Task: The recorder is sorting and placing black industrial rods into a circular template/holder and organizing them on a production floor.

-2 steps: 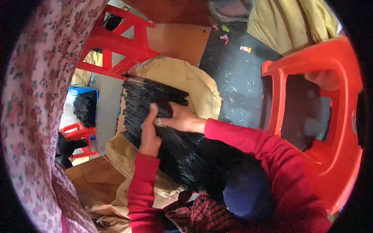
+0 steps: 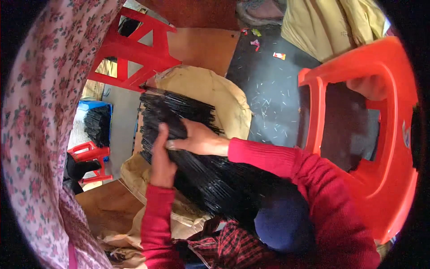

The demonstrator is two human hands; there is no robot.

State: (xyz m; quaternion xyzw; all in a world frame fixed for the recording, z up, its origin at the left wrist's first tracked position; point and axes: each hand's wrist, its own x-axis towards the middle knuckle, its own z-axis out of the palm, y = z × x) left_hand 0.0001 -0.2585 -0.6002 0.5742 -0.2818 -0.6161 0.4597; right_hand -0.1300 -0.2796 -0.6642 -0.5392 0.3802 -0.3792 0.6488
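Between both palms I hold a bundle of thin black sticks, which look like incense sticks. My left hand presses its near left side, thumb pointing up. My right hand wraps it from the right, and a pale ring or band shows on one finger. The top of the bundle is smeared by motion. Under my hands a large pile of black sticks slants toward my lap. More black sticks lie in a layer just beyond, on tan sacking.
A red plastic chair lies tipped at the right; another red plastic frame stands far left. Floral cloth hangs at the left. Pale slivers and wrappers litter the dark floor. A blue tray holds more black sticks.
Both hands have shifted slightly left with the bundle between them. The view itself has moved a little.
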